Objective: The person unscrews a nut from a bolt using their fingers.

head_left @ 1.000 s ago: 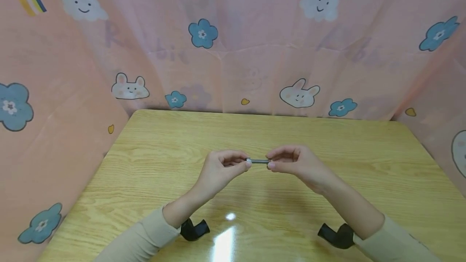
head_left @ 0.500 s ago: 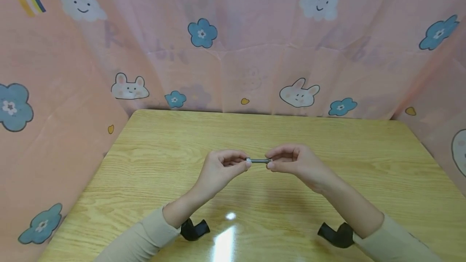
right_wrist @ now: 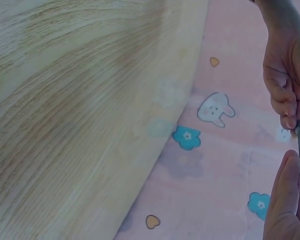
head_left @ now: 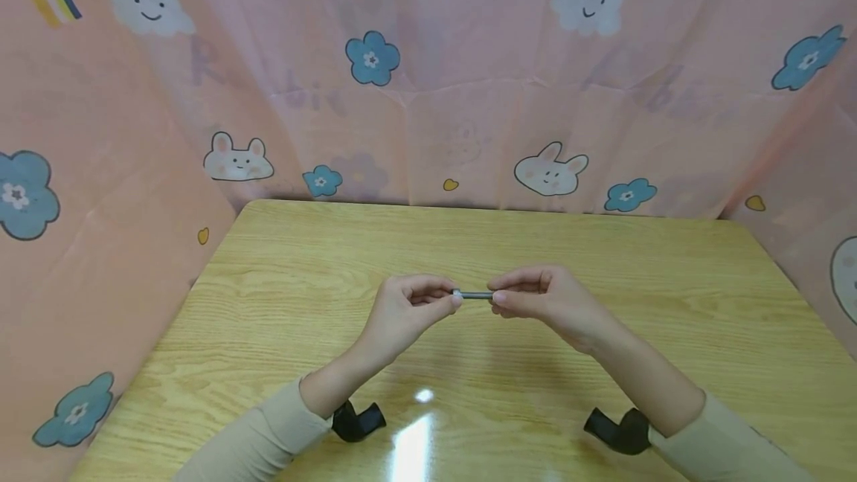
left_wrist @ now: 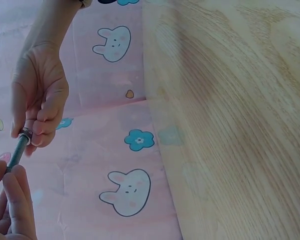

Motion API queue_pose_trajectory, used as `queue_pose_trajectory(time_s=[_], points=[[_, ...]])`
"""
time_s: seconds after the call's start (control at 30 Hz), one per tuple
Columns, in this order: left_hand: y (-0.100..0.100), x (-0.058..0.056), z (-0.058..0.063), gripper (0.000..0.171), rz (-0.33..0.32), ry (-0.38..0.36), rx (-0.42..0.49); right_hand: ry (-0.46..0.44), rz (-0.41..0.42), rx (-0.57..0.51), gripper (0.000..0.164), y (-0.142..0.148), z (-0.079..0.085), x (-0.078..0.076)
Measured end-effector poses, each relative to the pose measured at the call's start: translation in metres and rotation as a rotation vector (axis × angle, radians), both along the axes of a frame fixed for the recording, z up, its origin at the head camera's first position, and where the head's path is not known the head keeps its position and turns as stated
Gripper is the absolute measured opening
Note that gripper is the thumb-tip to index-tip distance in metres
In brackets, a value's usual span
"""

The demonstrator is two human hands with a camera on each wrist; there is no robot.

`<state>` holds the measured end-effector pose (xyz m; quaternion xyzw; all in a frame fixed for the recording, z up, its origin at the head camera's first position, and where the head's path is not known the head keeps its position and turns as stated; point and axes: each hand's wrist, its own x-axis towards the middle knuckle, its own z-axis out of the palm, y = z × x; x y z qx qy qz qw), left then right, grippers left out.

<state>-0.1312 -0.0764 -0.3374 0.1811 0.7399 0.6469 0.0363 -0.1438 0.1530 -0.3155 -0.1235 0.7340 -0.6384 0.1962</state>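
Note:
A grey metal bolt [head_left: 477, 295] is held level above the table between both hands. My left hand [head_left: 408, 315] pinches its head end between thumb and fingers, covering most of the head. At the other end, a nut [left_wrist: 26, 133] sits on the threaded shank, its open ring facing the camera in the right wrist view. My right hand [head_left: 552, 307] has thumb and fingers on this nut, which they largely hide in the head view. Bare thread shows between the two hands in the left wrist view.
The wood-grain table [head_left: 321, 244] lies under both hands. A pink printed cloth [head_left: 442, 117] hangs behind it and along its sides. Black wrist mounts [head_left: 358, 422] stick out by the cuffs of the light sleeves [head_left: 268, 430]. A bright reflection shows near the front.
My right thumb has rolled slightly upward over the nut, and fingertips now show below it. The left hand and the bolt have stayed in place.

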Motion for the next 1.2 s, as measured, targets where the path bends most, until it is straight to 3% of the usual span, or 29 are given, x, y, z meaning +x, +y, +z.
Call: queue_pose_trajectory(time_s=[0.17, 0.47, 0.9, 1.2], points=[[-0.0002, -0.0004, -0.0002, 0.017, -0.002, 0.009, -0.006, -0.001, -0.015, 0.031, 0.044, 0.0016, 0.0011, 0.0005], [0.0012, -0.0012, -0.0006, 0.017, -0.002, 0.015, -0.005, -0.033, 0.018, 0.048, 0.04, -0.001, 0.0048, 0.0005], [0.0004, -0.0016, -0.0001, 0.017, 0.002, 0.019, -0.011, 0.026, -0.018, 0.048, 0.042, 0.0002, 0.0049, 0.0009], [0.0013, -0.0006, 0.0025, 0.016, 0.011, 0.02, -0.005, 0.013, 0.034, 0.055, 0.039, 0.0005, 0.0062, -0.0009]])
